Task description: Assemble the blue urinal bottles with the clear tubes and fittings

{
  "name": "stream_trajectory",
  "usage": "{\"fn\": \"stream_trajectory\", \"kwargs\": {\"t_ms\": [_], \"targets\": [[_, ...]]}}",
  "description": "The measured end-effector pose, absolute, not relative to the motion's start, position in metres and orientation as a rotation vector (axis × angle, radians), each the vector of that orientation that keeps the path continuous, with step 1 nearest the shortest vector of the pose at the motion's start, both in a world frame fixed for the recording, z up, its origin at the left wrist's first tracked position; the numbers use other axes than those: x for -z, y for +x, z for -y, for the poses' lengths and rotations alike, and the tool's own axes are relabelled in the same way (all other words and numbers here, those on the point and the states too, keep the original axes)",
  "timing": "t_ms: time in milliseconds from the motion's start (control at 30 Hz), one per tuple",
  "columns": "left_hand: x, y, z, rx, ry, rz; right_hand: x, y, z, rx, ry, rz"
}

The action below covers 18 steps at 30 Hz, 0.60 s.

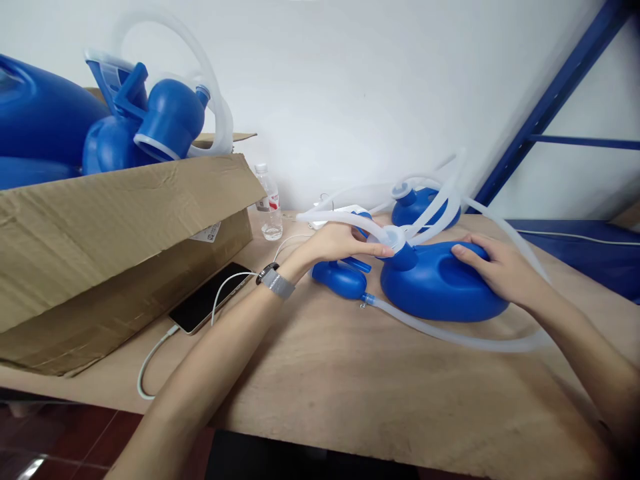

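A blue plastic jug [435, 293] with a hollow handle lies on the wooden table. My right hand [493, 263] is wrapped round its handle side. My left hand [350, 243] has its fingers closed on the white cap [391, 239] at the jug's neck; some of those fingers are hidden behind it. From the cap runs a pale, see-through hose [345, 219]. Left of the jug, below my left hand, rests a blue funnel-like urinal head [343, 279], joined to another clear hose [450, 339] that curves in front of the jug.
Behind stands a second blue jug [425, 208] with hoses. On the left, a cardboard box [125, 220] holds several blue parts [170, 117]. A phone [213, 300] with a white cable [145, 373] and a water bottle [270, 207] are beside it. A blue metal rack [545, 110] rises at right.
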State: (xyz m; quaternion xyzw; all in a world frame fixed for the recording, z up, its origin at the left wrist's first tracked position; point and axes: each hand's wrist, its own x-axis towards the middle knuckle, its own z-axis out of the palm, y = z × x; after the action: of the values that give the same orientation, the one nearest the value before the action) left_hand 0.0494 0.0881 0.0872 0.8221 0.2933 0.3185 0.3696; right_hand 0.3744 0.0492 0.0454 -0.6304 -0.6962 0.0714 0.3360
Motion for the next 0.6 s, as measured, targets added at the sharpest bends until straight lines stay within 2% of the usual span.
{"fn": "stream_trajectory", "kwargs": {"t_ms": [333, 467, 600], "targets": [[-0.086, 0.047, -0.089, -0.875, 1.844, -0.751, -0.049, 0.376, -0.045, -0.096, -1.664, 1.915], [-0.081, 0.041, -0.100, -0.833, 1.701, -0.685, -0.054, 0.375, -0.035, 0.174, -1.611, 1.973], [-0.079, 0.035, -0.107, -0.921, 1.716, -0.712, -0.060, 0.362, -0.023, 0.529, -1.294, 1.970]]}}
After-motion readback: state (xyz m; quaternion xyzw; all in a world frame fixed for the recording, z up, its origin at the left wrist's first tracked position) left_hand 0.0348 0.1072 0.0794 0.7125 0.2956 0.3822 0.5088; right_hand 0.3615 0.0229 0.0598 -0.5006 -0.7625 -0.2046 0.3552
